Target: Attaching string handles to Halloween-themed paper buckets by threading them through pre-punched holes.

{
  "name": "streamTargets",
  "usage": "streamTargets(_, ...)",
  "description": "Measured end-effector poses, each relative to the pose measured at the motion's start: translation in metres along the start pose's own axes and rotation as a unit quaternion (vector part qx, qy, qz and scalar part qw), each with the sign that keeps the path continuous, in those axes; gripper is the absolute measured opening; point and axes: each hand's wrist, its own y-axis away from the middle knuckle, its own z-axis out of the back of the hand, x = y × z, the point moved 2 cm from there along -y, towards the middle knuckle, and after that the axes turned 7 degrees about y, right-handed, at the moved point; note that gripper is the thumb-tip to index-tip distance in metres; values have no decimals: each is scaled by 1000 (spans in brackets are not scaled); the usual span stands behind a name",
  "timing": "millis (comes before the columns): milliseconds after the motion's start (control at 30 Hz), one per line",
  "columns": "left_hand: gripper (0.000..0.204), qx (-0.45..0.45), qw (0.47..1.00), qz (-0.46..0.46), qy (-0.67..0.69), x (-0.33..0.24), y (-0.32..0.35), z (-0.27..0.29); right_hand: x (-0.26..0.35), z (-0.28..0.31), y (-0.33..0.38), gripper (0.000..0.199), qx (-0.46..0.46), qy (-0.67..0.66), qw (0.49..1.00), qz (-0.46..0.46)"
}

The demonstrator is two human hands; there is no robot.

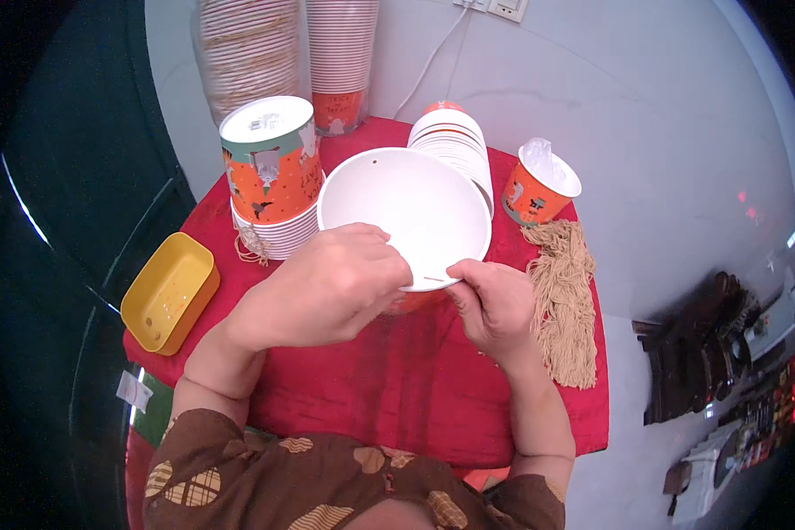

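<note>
"Bucket (404,208) first: how does it sit to the hands?"

"Between them on my feed, over the bench (362,397), mouth tipped up toward my camera. Left to right: left hand (327,287), fingers curled at the near rim; I can't tell whether it pinches anything. Next, a tan fleck (435,279) inside that rim, its long axis along the rim, too small for me to identify. Then the right hand (495,305), pinching the rim. I'd call the fleck slightly nearer the right hand."

"Containers, then?"

"Yellow box (196,309) at far left, small bits scattered inside. Next, an upturned orange stack (274,181), cord (253,243) at its foot; behind it I see two tall stacks (343,53) in clear wrap. Beyond the bucket, a nested row (450,141) lies on its side, long axis running away from me. Right of that, a cup (532,201) holding crumpled clear plastic (541,157)."

"Anything past the right hand?"

"Tan bundle (564,309) of strands, lying lengthwise front to back, just beside that forearm."
</note>
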Motion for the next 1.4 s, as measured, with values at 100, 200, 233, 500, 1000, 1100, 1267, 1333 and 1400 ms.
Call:
streamTargets(100, 10, 7, 999, 45, 14, -4, 2, 1, -5, -7, 7, 23, 12, 11, 1000, 21)
streamTargets(200, 9, 76, 982, 168, 37, 0, 6, -2, -7, -19, 16, 26, 33, 20, 998, 42)
streamTargets(233, 10, 63, 981, 180, 33, 1, 5, -3, -8, -24, 20, 26, 35, 18, 998, 43)
streamTargets(500, 11, 98, 985, 137, 34, 17, 4, -20, 2, -39, 23, 22, 23, 16, 991, 129)
streamTargets(1000, 12, 168, 964, 206, -10, 39, 0, -60, -15, -23, 23, 15, 297, 19, 953, -62)
streamTargets(1100, 12, 187, 961, 202, -12, 31, 0, -65, -13, -12, 21, 15, 414, 6, 903, -116)
streamTargets(1267, 10, 198, 963, 177, -47, 14, 2, -83, -14, -10, 22, 16, 483, -6, 867, -123)
streamTargets(1333, 11, 188, 967, 156, -67, 11, 5, -95, -15, -14, 25, 18, 499, -2, 858, -127)
streamTargets(1400, 12, 188, 968, 139, -94, 8, 6, -102, -18, -21, 32, 22, 492, 13, 858, -149)
